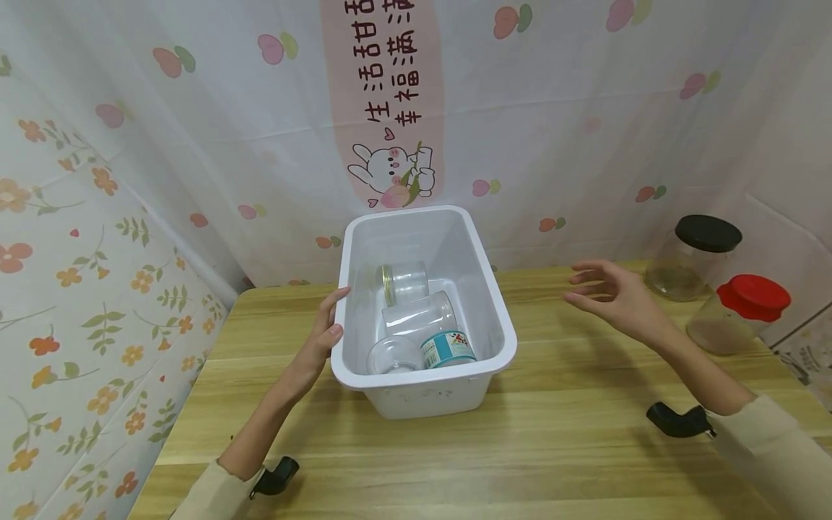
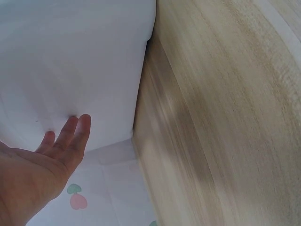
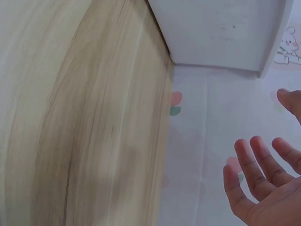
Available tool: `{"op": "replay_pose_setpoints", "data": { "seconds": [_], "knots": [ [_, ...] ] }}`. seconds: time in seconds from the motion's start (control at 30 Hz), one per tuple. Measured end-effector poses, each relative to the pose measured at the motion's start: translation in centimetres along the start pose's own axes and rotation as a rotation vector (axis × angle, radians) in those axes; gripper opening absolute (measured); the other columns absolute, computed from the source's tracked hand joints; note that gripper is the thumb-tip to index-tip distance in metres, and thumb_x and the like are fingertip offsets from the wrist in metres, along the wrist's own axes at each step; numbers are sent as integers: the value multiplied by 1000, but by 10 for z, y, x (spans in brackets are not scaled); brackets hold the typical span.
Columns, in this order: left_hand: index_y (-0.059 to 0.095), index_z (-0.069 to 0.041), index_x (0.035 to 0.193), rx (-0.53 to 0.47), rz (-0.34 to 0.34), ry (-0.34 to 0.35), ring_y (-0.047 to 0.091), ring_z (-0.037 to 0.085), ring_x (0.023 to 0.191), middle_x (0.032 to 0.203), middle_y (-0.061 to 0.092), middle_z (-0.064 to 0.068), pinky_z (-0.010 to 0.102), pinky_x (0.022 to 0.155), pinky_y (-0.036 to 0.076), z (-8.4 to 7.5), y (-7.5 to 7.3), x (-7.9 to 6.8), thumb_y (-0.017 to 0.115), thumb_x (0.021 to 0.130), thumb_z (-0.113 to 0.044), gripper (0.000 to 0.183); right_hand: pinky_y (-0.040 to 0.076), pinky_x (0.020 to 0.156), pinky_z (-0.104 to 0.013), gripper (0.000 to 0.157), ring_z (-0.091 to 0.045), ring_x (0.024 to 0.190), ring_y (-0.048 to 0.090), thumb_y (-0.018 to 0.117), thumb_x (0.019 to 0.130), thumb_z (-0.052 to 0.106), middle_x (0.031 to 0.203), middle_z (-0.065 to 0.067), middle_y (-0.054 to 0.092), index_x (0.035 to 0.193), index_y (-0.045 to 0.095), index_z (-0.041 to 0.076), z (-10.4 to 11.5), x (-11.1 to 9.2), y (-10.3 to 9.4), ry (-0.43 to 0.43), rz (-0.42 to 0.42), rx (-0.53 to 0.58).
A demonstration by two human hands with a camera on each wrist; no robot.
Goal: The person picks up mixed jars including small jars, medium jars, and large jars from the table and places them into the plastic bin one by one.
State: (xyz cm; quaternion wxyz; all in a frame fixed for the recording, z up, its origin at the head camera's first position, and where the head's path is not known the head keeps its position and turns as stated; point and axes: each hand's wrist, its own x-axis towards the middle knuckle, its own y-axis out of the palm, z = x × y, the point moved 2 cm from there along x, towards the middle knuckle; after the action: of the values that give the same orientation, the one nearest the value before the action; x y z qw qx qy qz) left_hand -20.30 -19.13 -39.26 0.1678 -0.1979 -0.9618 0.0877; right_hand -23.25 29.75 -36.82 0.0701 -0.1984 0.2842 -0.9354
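A white plastic bin (image 1: 422,397) stands on the table, holding several clear jars. Inside it lie a jar with a gold-coloured rim (image 1: 408,282), a clear jar (image 1: 419,318), a jar with a blue printed label (image 1: 448,348) and a round clear piece (image 1: 394,355) at the near end. My left hand (image 1: 316,347) is at the bin's left side, fingertips against its outer wall in the left wrist view and thumb beside the rim. To the right of the bin, my right hand (image 1: 611,296) hovers over the table with fingers loosely bent, nothing in it.
At the right stand a clear jar with a black lid (image 1: 692,260) and a clear jar with a red lid (image 1: 737,314), close to the right forearm. A printed curtain (image 1: 520,130) hangs behind the wooden table (image 1: 572,440), with a flowered cloth (image 1: 97,289) at the left.
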Motion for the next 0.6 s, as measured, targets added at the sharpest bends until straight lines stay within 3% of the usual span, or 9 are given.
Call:
{"op": "replay_pose_setpoints", "data": {
  "seconds": [0.13,0.43,0.6],
  "knots": [
    [15,-19,157,-1,-1,5,39,52,119,149,29,30,42,88,47,0,1,0,33,101,-30,59,52,77,-19,51,-2,99,64,74,92,4,126,-24,60,140,54,0,-4,-4,-4,-7,-9,-8],
    [16,-21,157,-6,8,23,39,44,121,153,25,27,39,90,47,0,2,0,34,102,-32,58,51,75,-16,55,2,97,62,75,92,5,122,-23,62,141,54,1,-15,-13,-15,8,-37,-53],
    [14,-20,158,-3,14,28,36,50,122,154,23,28,42,91,46,1,1,0,33,103,-33,59,50,75,-15,55,3,96,62,75,92,7,123,-23,61,142,53,1,-17,-19,-22,28,-51,-63]
  ]
}}
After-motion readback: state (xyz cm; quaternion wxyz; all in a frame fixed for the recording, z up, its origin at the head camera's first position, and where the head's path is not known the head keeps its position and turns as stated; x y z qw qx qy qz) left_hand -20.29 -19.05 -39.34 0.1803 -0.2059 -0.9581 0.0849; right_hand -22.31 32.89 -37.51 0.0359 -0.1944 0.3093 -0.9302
